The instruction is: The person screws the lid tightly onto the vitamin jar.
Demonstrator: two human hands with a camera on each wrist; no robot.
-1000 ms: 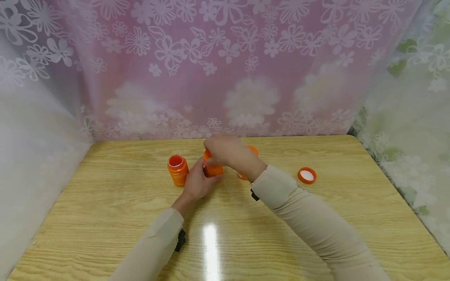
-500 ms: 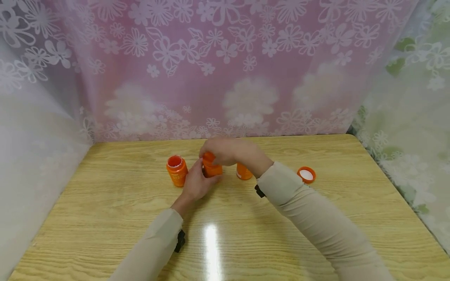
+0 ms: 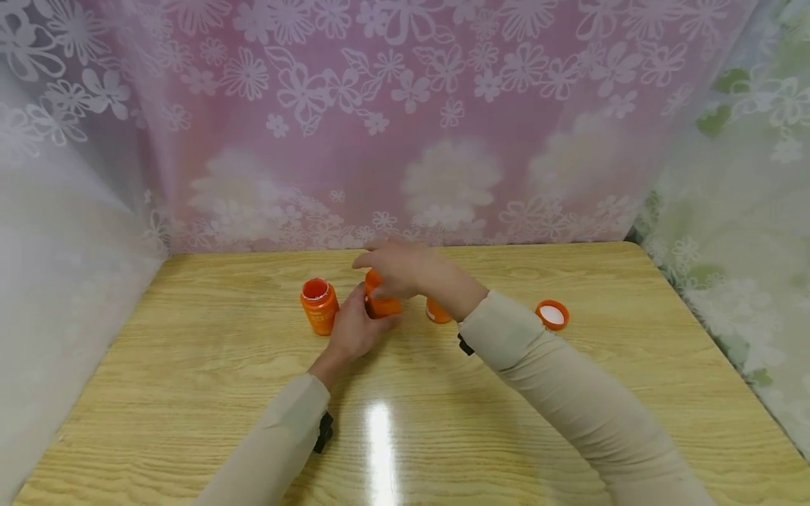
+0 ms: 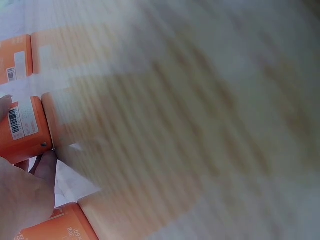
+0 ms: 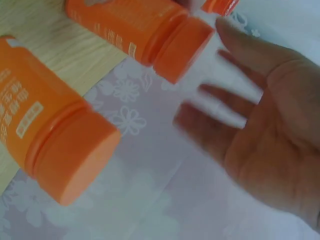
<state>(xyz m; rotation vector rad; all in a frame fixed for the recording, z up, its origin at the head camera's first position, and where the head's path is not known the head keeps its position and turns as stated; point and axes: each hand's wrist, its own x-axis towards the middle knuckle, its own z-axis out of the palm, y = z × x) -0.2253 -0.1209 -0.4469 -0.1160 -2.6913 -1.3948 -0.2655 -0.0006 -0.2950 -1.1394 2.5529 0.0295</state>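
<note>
An orange bottle [image 3: 386,307] stands at the middle of the table, and my left hand [image 3: 354,328] grips it low down, fingers at its base in the left wrist view. Its orange cap [image 5: 185,50] sits on top. My right hand [image 3: 411,270] hovers over that cap with its fingers spread; in the right wrist view, the thumb lies near the cap's rim and the other fingers are apart from it. Left of my left hand is an uncapped bottle [image 3: 320,314], its mouth showing. A capped bottle [image 5: 45,110] stands to the right, partly hidden by my right arm in the head view.
A loose orange cap [image 3: 552,315] lies on the right side of the wooden table [image 3: 253,422], white liner upward. Behind the table hangs a pink floral curtain [image 3: 354,176], with pale curtains at both sides.
My right hand's fingers have come off the middle bottle's cap and spread, after being curled round it half a second ago. My left hand keeps its grip on the bottle.
</note>
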